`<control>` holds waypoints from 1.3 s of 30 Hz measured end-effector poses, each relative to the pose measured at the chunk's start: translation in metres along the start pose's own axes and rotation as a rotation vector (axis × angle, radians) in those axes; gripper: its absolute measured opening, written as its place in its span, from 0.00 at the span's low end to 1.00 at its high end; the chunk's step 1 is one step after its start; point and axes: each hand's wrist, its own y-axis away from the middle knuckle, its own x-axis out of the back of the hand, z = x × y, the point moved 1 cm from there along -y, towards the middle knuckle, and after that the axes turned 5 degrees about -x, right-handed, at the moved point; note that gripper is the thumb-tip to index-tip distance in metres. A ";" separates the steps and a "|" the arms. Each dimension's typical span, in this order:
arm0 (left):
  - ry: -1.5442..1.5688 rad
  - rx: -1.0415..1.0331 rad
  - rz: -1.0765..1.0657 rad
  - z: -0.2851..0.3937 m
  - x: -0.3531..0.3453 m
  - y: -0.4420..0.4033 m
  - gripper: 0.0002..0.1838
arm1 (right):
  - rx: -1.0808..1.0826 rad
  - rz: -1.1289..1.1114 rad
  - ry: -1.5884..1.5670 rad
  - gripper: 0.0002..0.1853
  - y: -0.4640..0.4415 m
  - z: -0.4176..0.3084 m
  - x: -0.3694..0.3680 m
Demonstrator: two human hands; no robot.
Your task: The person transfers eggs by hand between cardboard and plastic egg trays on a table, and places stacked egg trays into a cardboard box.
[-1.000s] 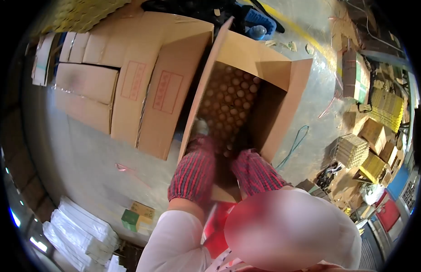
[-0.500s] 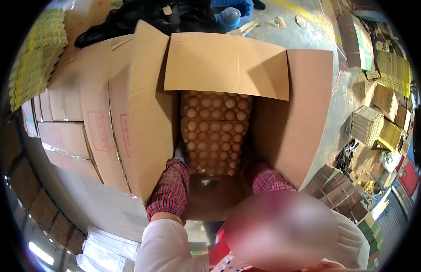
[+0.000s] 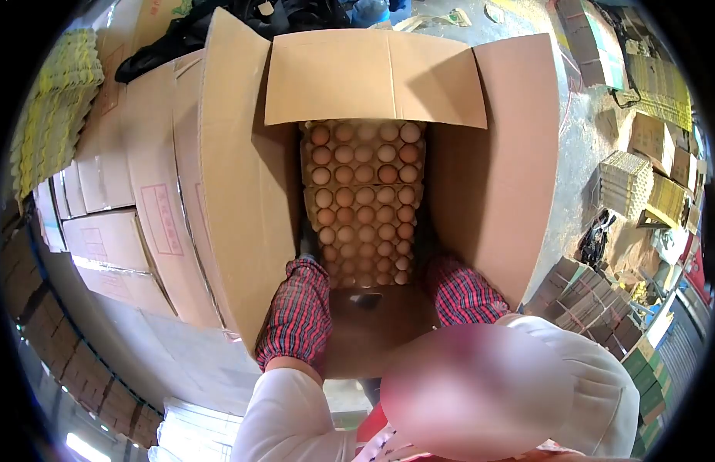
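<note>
Carton [image 3: 492,154] and eggs [image 3: 364,195] shifted up the frame since the last look, square now, slanted a second ago; both arms down inside.
View itself swung, so can't say if the eggs moved in the carton; either way, they now line up between my sleeves, a steadier position to work from, I'd judge. Eggs sit mid-frame in trays [image 3: 305,145], far end reaching to the top flap [image 3: 373,77]. Left hand [image 3: 307,248] is a greyish sliver between trays and left wall, under the left sleeve [image 3: 296,308]; fingers hidden, can't tell if gripping. Right hand lost in shadow past the right sleeve [image 3: 465,296], grip can't be told either. Anything under the top eggs unseen; blurred oval covers bottom centre-right.
</note>
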 end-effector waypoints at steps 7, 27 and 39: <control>-0.198 -0.060 0.333 0.057 -0.047 0.066 0.54 | -0.002 -0.012 -0.020 0.27 0.034 0.007 -0.003; -0.357 -0.353 0.089 0.174 -0.163 0.387 0.47 | 0.225 -0.057 -0.303 0.27 0.279 -0.013 0.043; -0.448 -0.761 -0.228 0.242 -0.428 0.604 0.39 | 0.630 -0.021 -0.592 0.28 0.515 -0.036 0.212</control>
